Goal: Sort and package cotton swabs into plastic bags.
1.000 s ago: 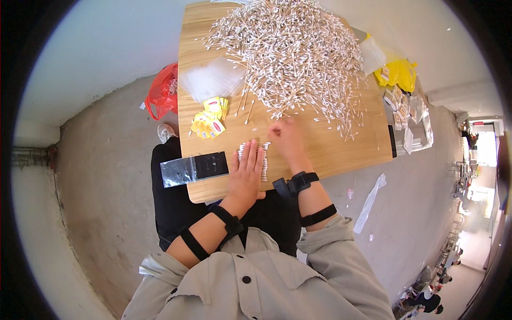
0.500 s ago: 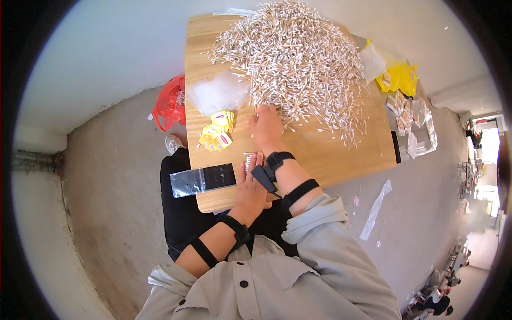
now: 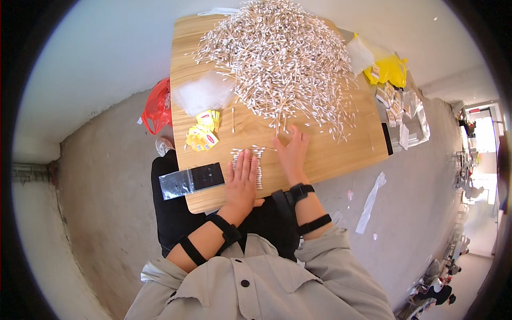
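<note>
On the near part of the wooden table, cotton swabs lie side by side in a row (image 3: pixel 259 172). My left hand (image 3: pixel 241 184) rests flat over this row, fingers stretched out, hiding part of it. To its right, my right hand (image 3: pixel 293 153) is at the near edge of a large heap of loose cotton swabs (image 3: pixel 282 64), thumb and fingers apart, with nothing visibly gripped. One swab (image 3: pixel 263 148) lies slanted between the row's far end and my right thumb. Another single swab (image 3: pixel 233 120) lies apart, left of the heap.
Yellow printed cards (image 3: pixel 204 133) and clear plastic bags (image 3: pixel 204 93) lie on the table's left side. A dark, partly clear pouch (image 3: pixel 192 180) overhangs its near-left edge. A red bag (image 3: pixel 158 106) hangs at the left; a yellow bag (image 3: pixel 392 70) and a clear bin (image 3: pixel 418 125) with packets stand at the right.
My right hand has moved right and nearer, away from the heap's left edge. The row beside my left hand is now more exposed, and a lone swab shows where my right hand was.
</note>
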Demonstrator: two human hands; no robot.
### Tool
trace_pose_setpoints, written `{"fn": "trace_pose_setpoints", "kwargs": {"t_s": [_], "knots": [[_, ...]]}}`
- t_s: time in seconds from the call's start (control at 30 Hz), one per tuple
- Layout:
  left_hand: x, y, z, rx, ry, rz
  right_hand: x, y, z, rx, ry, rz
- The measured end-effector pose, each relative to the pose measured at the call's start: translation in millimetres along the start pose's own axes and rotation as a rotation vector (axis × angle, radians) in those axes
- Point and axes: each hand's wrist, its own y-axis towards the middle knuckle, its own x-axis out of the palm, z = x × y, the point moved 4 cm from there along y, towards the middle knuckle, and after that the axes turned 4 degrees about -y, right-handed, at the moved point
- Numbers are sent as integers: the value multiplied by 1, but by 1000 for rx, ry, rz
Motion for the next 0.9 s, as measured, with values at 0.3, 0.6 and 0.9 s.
{"fn": "trace_pose_setpoints", "kwargs": {"t_s": [0.3, 0.6, 0.9], "knots": [[-22, 28, -18, -27, -72, 135, 36, 39, 15, -87, -15, -217], [-33, 78, -42, -62, 3, 11, 17, 25, 10, -132, 228, -362], [-38, 83, -57, 76, -387, 154, 40, 30, -16, -387, 124, -306]]}}
